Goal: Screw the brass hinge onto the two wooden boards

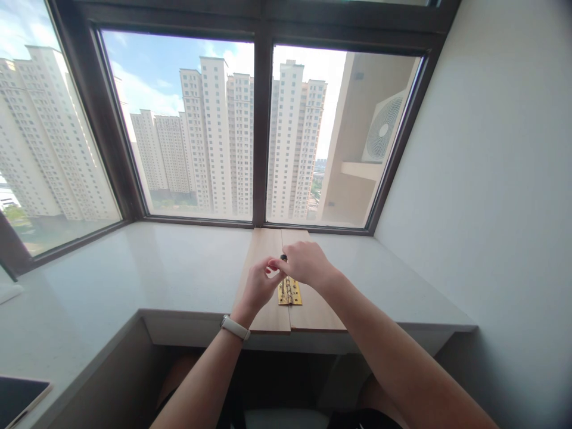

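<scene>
The right hand [306, 262] pinches a dark tool [283, 257] above the hinge [296, 295], the left hand [260, 286] pinching it too, seemingly for steadiness.

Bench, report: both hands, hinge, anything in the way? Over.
Right hand gripping dark-topped tool; left hand close by. Yellow hinge spans seam between wooden boards. Hands partly block view of hinge's far end.

R hand [306, 262] + L hand [263, 283] on small black-topped tool [283, 258] | gold metal hinge w/ screw holes [290, 292] below, on 2 pale wood boards [268, 310] | white stone sill [187, 268]
</scene>
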Motion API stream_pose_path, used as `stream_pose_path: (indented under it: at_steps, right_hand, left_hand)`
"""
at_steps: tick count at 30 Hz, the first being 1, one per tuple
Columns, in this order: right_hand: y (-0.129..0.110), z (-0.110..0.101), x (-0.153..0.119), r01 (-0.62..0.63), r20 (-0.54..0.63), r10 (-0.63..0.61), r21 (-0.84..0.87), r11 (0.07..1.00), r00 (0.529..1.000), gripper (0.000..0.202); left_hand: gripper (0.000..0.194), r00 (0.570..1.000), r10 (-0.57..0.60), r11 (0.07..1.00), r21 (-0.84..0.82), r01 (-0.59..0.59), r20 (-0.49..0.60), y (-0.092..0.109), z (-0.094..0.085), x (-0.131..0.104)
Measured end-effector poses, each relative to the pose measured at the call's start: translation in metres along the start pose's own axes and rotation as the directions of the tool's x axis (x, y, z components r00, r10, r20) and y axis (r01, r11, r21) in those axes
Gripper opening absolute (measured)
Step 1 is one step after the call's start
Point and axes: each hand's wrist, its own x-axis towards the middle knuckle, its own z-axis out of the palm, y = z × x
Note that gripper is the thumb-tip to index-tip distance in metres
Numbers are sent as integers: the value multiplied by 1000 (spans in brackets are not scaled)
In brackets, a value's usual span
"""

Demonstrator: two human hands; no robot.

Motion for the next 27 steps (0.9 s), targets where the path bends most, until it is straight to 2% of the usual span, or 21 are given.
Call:
stream_pose_path:
  at_steps: [5,8,12,17,21,27]
  right_hand:
    - [9,-6,-2,163,-11,-164,203,966,986,26]
    - [11,-7,0,178,37,-191,226,958,981,12]
    - [10,-7,0,167,79,-191,242,956,978,8]
    - [10,-7,-2,173,66,-189,201,964,980,11]
    - [9,-9,-2,211,36,-215,89,974,976,11]
    - [4,-11,-2,195,19,-195,-13,981,981,34]
  left_hand:
    - [22,999,4,1000,-10,-4,49,-2,-3,1]
    - [22,998,1,1000,-25,1,57,-3,-4,1]
    - [19,997,-4,999,-41,7,76,-5,-4,1]
    - [17,996,-11,998,-61,17,86,-6,-5,2]
    - [20,995,-25,997,-74,32,99,-7,-5,1]
    - [26,998,-31,997,-65,34,57,-5,-2,-2]
